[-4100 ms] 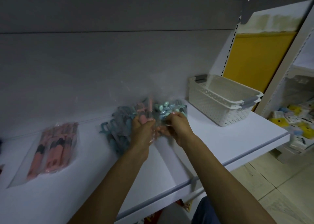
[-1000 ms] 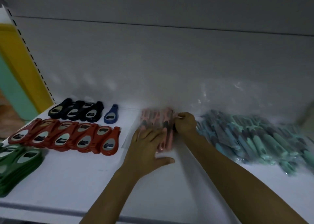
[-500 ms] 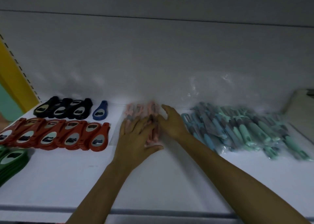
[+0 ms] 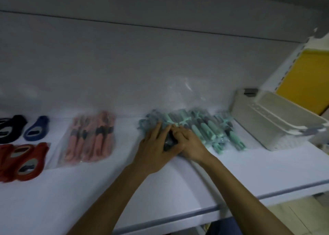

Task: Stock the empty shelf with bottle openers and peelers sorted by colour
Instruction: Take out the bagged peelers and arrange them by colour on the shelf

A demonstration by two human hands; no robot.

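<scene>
Black bottle openers (image 4: 10,128) sit at the far left of the frame on the shelf (image 4: 74,199). A single blue bottle opener (image 4: 36,128) lies just beside them and red bottle openers (image 4: 23,161) form a row nearer the front edge, each colour kept to its own patch so the sorting reads at a glance. Left of centre, the pink peelers (image 4: 89,138) lie flat in their clear bag, apart from both neighbours. At centre the left hand (image 4: 156,150) lies spread, fingers straight, on the left end of the teal peelers (image 4: 204,130), probably to keep the slippery wrapped pile from sliding. The right hand (image 4: 189,144) touches it, fingers bent over a dark piece (image 4: 169,143) in the pile; whether it pinches or only presses, the blur hides. The pile lies close to the back wall, likely being squared up. A white basket (image 4: 277,120) stands at the right, near the pile
</scene>
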